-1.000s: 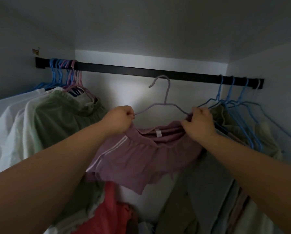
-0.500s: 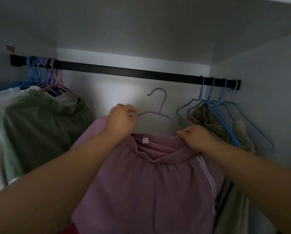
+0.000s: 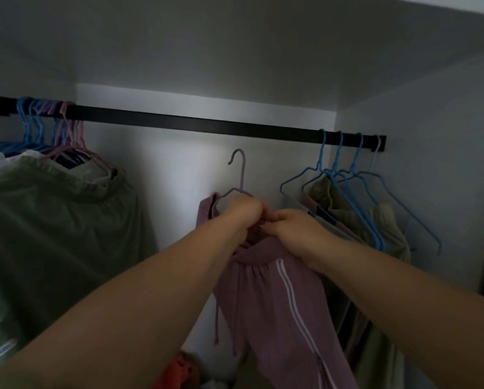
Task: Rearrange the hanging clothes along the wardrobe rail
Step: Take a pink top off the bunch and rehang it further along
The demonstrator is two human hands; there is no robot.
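Observation:
A black wardrobe rail (image 3: 196,125) runs across the closet. Below its middle, off the rail, I hold a lilac hanger (image 3: 240,175) carrying mauve trousers (image 3: 280,307) with white side stripes. My left hand (image 3: 242,213) grips the hanger and the waistband on the left. My right hand (image 3: 294,228) grips the bunched waistband right beside it, the two hands touching. The hanger's hook is free in the air, well under the rail.
Blue and pink hangers with a green garment (image 3: 52,220) and white clothes crowd the rail's left end. Several blue hangers (image 3: 344,175) with olive clothes (image 3: 386,228) hang at the right end by the side wall. A red item (image 3: 176,372) lies at the bottom.
My hands have come together at the middle of the hanger, bunching the waistband. The trousers now hang down long and narrow, and the hanger has turned and sunk further below the rail.

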